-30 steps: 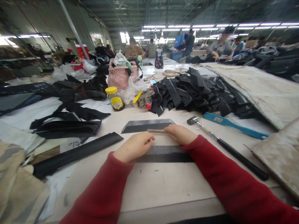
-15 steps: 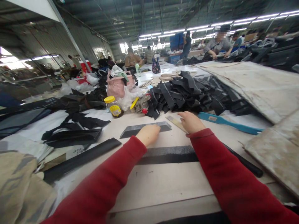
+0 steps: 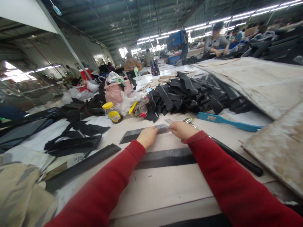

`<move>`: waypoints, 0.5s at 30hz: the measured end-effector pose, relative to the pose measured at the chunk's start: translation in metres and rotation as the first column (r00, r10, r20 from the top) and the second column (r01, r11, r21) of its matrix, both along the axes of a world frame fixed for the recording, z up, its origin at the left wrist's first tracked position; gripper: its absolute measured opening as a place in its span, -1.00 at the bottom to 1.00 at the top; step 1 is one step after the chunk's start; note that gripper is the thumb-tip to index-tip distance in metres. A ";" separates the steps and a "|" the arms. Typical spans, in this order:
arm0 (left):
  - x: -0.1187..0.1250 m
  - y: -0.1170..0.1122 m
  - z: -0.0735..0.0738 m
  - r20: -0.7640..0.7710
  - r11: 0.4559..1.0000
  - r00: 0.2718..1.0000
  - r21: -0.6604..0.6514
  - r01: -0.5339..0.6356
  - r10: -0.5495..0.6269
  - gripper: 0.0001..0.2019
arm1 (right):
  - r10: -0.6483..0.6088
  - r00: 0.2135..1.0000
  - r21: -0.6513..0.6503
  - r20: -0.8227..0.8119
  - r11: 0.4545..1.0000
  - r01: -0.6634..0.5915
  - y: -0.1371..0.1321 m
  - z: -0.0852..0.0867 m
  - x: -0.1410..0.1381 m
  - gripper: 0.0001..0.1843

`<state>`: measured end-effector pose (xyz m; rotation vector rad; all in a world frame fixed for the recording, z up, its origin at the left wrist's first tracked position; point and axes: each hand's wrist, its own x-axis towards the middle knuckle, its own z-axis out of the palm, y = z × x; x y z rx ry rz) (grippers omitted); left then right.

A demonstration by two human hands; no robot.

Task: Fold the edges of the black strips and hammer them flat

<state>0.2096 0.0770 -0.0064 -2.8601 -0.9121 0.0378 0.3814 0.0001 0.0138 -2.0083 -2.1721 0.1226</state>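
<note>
A short black strip (image 3: 131, 135) with a grey upper band lies across the pale work surface. My left hand (image 3: 148, 137) is closed over its middle, fingers at the upper edge. At the strip's right end, my right hand (image 3: 181, 130) has its fingers pinched together on the tip. A thin pale flat piece (image 3: 168, 121) pokes out just beyond those fingers, mostly covered by the hand. Nearer me lies a longer black strip (image 3: 165, 158), partly under my forearms. Beside my right wrist is a tool with a metal end (image 3: 189, 121) and a black handle (image 3: 239, 156).
Black cut pieces (image 3: 175, 94) are heaped beyond my hands. A yellow-lidded jar (image 3: 113, 113) and pink bag (image 3: 118, 91) stand left of them. A blue flat tool (image 3: 227, 122) lies right, near pale sheets (image 3: 279, 138). A person (image 3: 215, 44) works further back.
My right hand has shifted left to the short strip's right end, and its extended index finger has drawn into a pinch. The tool's metal end has come into sight. My left hand stays on the strip.
</note>
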 end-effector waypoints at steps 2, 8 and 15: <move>-0.002 0.003 -0.001 0.027 1.000 1.000 -0.021 -0.012 0.013 -0.77 | 0.058 0.998 -0.042 0.001 0.997 -0.058 0.001 -0.006 -0.011 -0.71; -0.003 0.013 -0.010 0.185 0.993 0.980 -0.112 -0.047 0.067 -0.78 | -0.036 0.998 -0.094 0.045 0.995 0.040 0.006 -0.024 -0.029 -0.62; -0.054 0.068 0.004 0.610 0.959 0.740 -0.160 -0.235 0.284 -0.69 | -0.095 0.994 -0.134 0.053 0.986 0.102 0.007 -0.018 -0.030 -0.60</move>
